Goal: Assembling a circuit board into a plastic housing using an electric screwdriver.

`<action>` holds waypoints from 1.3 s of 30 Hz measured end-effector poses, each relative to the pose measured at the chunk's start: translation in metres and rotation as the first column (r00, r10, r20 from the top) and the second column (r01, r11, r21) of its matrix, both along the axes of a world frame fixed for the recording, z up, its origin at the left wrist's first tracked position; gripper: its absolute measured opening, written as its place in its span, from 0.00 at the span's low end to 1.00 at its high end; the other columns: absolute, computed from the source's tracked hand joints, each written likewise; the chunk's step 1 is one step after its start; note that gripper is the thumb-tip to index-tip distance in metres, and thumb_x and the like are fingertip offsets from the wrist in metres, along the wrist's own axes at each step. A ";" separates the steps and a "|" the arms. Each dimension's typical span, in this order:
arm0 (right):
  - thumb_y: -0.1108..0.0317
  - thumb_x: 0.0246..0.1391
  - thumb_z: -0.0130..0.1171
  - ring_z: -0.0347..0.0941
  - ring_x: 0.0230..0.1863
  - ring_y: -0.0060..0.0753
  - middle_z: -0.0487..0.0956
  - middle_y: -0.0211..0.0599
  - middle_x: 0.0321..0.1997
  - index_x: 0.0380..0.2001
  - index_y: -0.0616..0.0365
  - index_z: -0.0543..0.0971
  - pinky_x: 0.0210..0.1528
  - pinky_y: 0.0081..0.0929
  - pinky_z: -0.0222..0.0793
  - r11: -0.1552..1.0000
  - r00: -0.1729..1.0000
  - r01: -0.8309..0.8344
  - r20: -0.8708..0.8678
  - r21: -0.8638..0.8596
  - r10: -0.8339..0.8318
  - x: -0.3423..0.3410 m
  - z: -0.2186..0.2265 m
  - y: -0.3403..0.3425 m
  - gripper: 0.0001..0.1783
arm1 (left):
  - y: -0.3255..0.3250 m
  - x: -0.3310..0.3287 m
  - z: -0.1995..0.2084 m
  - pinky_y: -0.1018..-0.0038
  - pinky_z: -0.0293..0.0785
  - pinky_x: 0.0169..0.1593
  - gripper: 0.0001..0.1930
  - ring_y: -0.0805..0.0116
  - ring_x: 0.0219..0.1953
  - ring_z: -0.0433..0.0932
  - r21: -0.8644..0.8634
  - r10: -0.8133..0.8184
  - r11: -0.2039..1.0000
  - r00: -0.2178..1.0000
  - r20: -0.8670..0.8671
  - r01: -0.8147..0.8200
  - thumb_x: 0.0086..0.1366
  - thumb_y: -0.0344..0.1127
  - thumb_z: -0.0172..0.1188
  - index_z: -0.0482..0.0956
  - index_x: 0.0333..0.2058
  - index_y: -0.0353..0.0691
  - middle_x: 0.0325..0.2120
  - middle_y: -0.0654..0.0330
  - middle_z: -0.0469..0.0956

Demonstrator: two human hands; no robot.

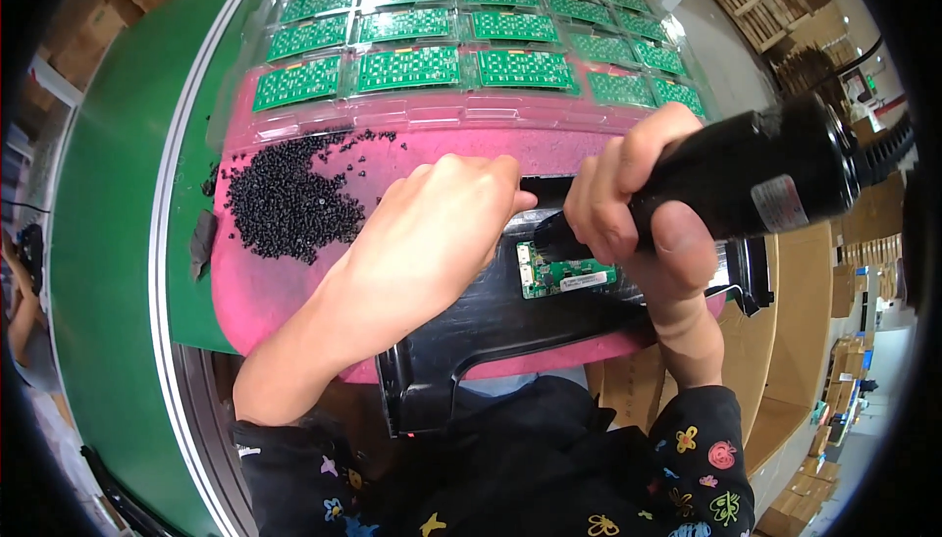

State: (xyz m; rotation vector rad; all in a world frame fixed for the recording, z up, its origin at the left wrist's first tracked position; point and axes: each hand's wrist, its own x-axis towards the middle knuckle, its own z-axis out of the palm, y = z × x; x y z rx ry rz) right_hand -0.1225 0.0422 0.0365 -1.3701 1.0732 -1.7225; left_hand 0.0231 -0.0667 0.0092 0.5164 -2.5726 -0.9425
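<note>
My right hand (643, 199) is wrapped round a thick black electric screwdriver (756, 169), tilted with its cable end up to the right. Its front end points down at a small green circuit board (579, 277), but the tip is hidden by the board's edge and my fingers. The board lies on a glossy black plastic frame (510, 326), with white connectors along its left edge. My left hand (432, 228) is closed above the frame, left of the board, its fingers curled under; whatever they hold is hidden.
Left of my left hand lies a heap of small black screws (294, 199) on a pink mat (255, 297). Beyond them, clear plastic trays (412, 110) hold rows of green boards. A green belt (118, 243) with a metal rail runs at left; a cardboard box (785, 370) stands at right.
</note>
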 end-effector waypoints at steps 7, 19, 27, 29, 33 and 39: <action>0.54 0.54 0.60 0.60 0.15 0.22 0.64 0.27 0.15 0.38 0.57 0.65 0.20 0.22 0.60 0.995 0.991 0.095 -0.096 0.003 -0.094 -0.004 -0.002 0.003 0.21 | -0.001 0.001 -0.009 0.53 0.73 0.33 0.06 0.39 0.32 0.78 -0.079 -0.175 0.982 0.984 -0.021 0.173 0.57 0.26 0.59 0.75 0.29 0.28 0.24 0.40 0.77; 0.47 0.59 0.54 0.65 0.17 0.19 0.69 0.23 0.19 0.41 0.52 0.66 0.25 0.21 0.63 0.951 0.987 0.040 0.163 -0.306 0.011 -0.012 0.042 0.052 0.21 | 0.009 -0.012 0.009 0.66 0.72 0.28 0.07 0.53 0.25 0.78 0.025 -0.394 0.909 0.877 -0.273 0.416 0.53 0.24 0.67 0.77 0.31 0.33 0.23 0.54 0.77; 0.47 0.58 0.55 0.68 0.15 0.19 0.72 0.22 0.18 0.41 0.51 0.64 0.22 0.20 0.67 0.937 0.990 0.045 0.143 -0.345 0.005 -0.014 0.030 0.067 0.21 | 0.013 -0.017 0.006 0.70 0.73 0.29 0.07 0.59 0.24 0.78 0.121 -0.461 0.858 0.852 -0.247 0.499 0.53 0.25 0.67 0.80 0.31 0.31 0.22 0.55 0.79; 0.48 0.59 0.55 0.69 0.16 0.19 0.73 0.23 0.19 0.42 0.52 0.64 0.23 0.20 0.69 0.931 0.990 0.037 0.139 -0.362 0.015 -0.017 0.026 0.067 0.22 | 0.013 -0.015 0.009 0.70 0.75 0.31 0.06 0.58 0.27 0.80 0.159 -0.448 0.860 0.867 -0.217 0.484 0.54 0.25 0.67 0.80 0.30 0.31 0.25 0.54 0.81; 0.49 0.58 0.58 0.71 0.17 0.20 0.75 0.25 0.21 0.43 0.53 0.63 0.25 0.21 0.71 0.907 0.991 -0.018 0.111 -0.421 0.071 -0.018 0.022 0.065 0.23 | 0.013 -0.015 0.011 0.70 0.77 0.33 0.06 0.57 0.29 0.82 0.244 -0.418 0.856 0.888 -0.192 0.455 0.53 0.26 0.68 0.80 0.29 0.31 0.27 0.54 0.82; 0.51 0.58 0.59 0.72 0.18 0.22 0.76 0.28 0.23 0.43 0.53 0.63 0.25 0.21 0.71 0.912 0.991 -0.091 0.051 -0.400 0.121 -0.022 0.027 0.068 0.23 | 0.018 -0.017 0.007 0.72 0.78 0.33 0.07 0.60 0.28 0.83 0.156 -0.443 0.866 0.873 -0.205 0.475 0.53 0.28 0.69 0.81 0.29 0.32 0.25 0.56 0.82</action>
